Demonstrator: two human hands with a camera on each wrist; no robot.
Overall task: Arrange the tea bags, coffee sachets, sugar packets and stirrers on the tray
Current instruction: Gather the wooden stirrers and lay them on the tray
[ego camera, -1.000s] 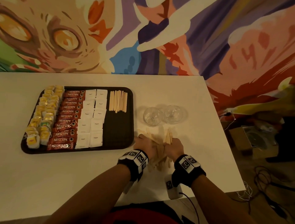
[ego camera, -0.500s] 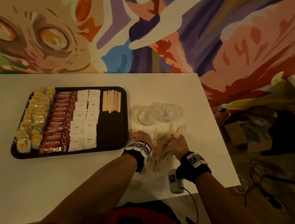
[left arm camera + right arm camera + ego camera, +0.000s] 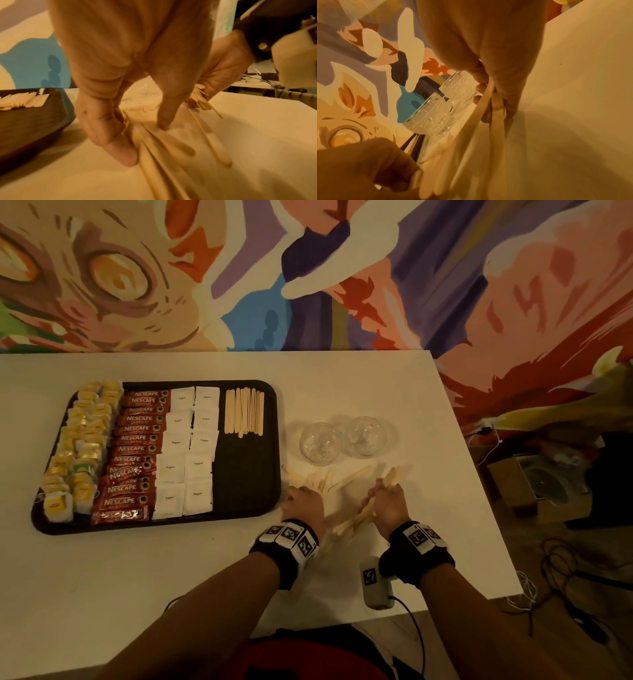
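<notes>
A dark tray (image 3: pixel 246 474) at the left of the white table holds rows of yellow tea bags (image 3: pixel 78 453), red coffee sachets (image 3: pixel 133 453), white sugar packets (image 3: pixel 186 453) and a neat set of wooden stirrers (image 3: pixel 244 412). Right of the tray, my right hand (image 3: pixel 388 501) grips a bundle of stirrers (image 3: pixel 479 135) raised off the table. My left hand (image 3: pixel 145 140) is down on the table. Its thumb and fingertips pinch several loose stirrers (image 3: pixel 154 169) that fan out on the surface (image 3: pixel 322 479).
Two small clear glass bowls (image 3: pixel 319 442) (image 3: pixel 364 436) stand just beyond my hands. A small grey device with a cable (image 3: pixel 375 583) lies at the table's near edge. The table's right edge is near my right arm. A painted wall rises behind.
My hands were pressed together over the heap of stirrers. They have moved apart. The right hand has lifted a bundle to the right, while the left stays on the loose ones.
</notes>
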